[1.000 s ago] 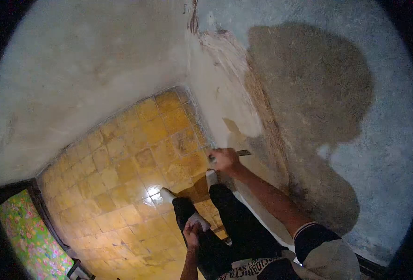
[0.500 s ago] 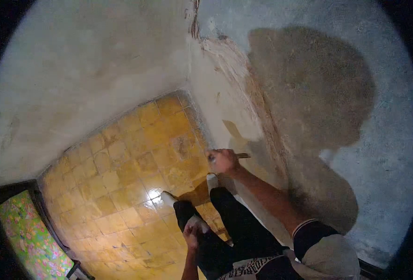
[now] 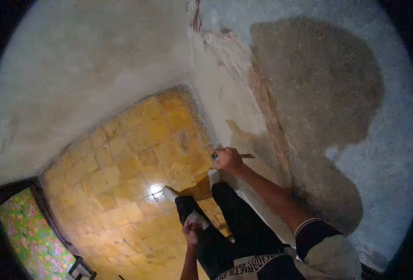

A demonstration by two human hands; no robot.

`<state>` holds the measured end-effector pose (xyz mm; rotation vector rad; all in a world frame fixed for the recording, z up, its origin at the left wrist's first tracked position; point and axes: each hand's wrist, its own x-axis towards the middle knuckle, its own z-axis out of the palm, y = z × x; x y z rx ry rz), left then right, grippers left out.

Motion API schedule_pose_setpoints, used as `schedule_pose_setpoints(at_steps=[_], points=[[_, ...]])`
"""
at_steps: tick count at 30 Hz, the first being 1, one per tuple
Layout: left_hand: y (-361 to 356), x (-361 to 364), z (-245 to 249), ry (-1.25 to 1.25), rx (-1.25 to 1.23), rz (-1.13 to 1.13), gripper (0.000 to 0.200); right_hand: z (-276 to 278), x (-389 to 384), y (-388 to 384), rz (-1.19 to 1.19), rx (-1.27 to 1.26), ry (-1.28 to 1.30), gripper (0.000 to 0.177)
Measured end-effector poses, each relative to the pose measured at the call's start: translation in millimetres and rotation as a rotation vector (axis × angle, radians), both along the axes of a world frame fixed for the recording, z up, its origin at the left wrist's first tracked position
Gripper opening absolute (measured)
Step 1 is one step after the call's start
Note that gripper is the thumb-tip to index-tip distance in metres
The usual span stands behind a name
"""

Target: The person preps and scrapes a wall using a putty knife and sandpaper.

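Observation:
My right hand (image 3: 228,159) is closed around a scraper-like tool (image 3: 247,155), whose thin flat end sticks out to the right, close to the lower wall. Its other end shows on the left side of the fist. The tool's shadow falls on the pale wall strip (image 3: 215,88), below a rough, brownish peeling edge (image 3: 268,102). Lower down, in front of my leg, my left hand (image 3: 191,231) is closed on a pale flat piece (image 3: 198,219); its exact kind cannot be made out.
Yellow tiles (image 3: 122,163) cover the floor, with a bright reflection near my feet. A bluish wall (image 3: 393,186) on the right carries my large shadow. At the lower left stands a dark-framed piece with a green floral cover (image 3: 36,238). A plain wall (image 3: 89,70) rises on the left.
My right hand and the tool have shifted slightly to the right, with the tool's visible end now looking thinner. My left hand keeps its hold. The view has moved a little.

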<state>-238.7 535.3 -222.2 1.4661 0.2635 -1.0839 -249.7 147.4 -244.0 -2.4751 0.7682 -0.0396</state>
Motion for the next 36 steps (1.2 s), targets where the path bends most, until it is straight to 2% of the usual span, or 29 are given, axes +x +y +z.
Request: schedule_pose_setpoints(at_steps=[2,5,6,8,11,12,14,18,20,21,23,25,27,30,33,35,36], points=[[-2,-3,-7,-0.046,0.01,-0.004,0.026,-46,-11,2,0.114,-0.06,-0.033,0.025],[-17,-5,-2,-0.073,-0.032,0.086,0.014,-49,-5,0,0.203,-0.115,-0.218,0.025],[-19,-2,0,-0.074,-0.022,0.033,0.018,-50,-5,-1,0.221,-0.126,-0.297,0.025],[-17,2,8,-0.068,-0.001,-0.084,0.027,-60,-12,0,0.252,-0.044,-0.141,0.024],[-11,-2,-5,-0.201,0.026,-0.011,0.026,-47,26,-3,0.213,0.098,0.168,0.025],[-12,1,-4,-0.173,0.0,-0.004,0.026,-34,40,-6,0.191,0.151,0.294,0.027],[-17,7,6,-0.105,-0.054,0.011,0.028,-13,31,-30,0.159,0.239,0.371,0.03],[-7,12,5,-0.147,-0.006,-0.067,0.028,-20,49,-37,0.2,0.188,0.41,0.032],[-10,13,8,-0.11,0.071,-0.073,0.027,-14,43,-42,0.114,0.125,0.264,0.031],[-7,7,3,-0.157,0.025,-0.053,0.027,-8,42,-43,0.071,0.091,0.189,0.03],[3,2,-19,-0.27,-0.069,-0.012,0.026,-64,21,-47,0.21,0.247,0.122,0.03],[0,7,-14,-0.227,-0.032,-0.043,0.028,-68,23,-39,0.278,0.251,0.132,0.031],[3,10,-8,-0.185,0.007,-0.079,0.03,-68,32,-22,0.275,0.097,0.217,0.033],[-7,22,-2,-0.202,-0.006,-0.113,0.032,-83,2,-9,0.295,0.184,-0.073,0.032],[-16,30,10,-0.255,-0.051,-0.13,0.034,-51,30,-12,0.208,0.194,0.29,0.03],[-16,30,13,-0.233,-0.016,-0.134,0.037,-66,18,-26,0.227,0.35,0.263,0.03],[-15,33,12,-0.254,-0.002,-0.152,0.033,-71,15,-32,0.227,0.333,0.196,0.03]])
